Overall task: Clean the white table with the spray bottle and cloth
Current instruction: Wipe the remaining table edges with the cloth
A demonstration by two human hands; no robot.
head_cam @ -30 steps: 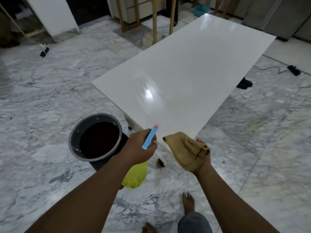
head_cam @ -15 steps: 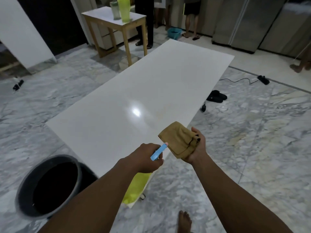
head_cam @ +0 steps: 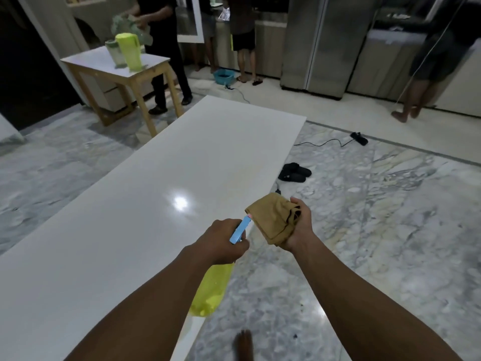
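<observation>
A moment before, I was looking down at the near corner of the white table (head_cam: 130, 230) and a dark bucket on the floor; now my head had come up, the bucket was out of sight, and the long top ran away in front of me; my hands had come closer together over the table's right edge; I think that meant I was in place and the first spray came next, since I saw no wet on the top.

My left hand (head_cam: 221, 243) was wrapped tight round the neck of the spray bottle (head_cam: 212, 290); its body was see-through yellow plastic, round at the bottom, and hung below my fist; its blue top (head_cam: 240, 230) was a flat stick shape with a tiny pink tip, pointing forward; my right hand (head_cam: 299, 227) held the cloth (head_cam: 272, 217), fingers curled round it; the cloth was brown, soft and folded into a thick bunch, just beside the blue top.

The table top was flat, smooth and shiny, with a bright spot of light on it; the floor (head_cam: 390, 230) was grey stone with swirly lines.
</observation>
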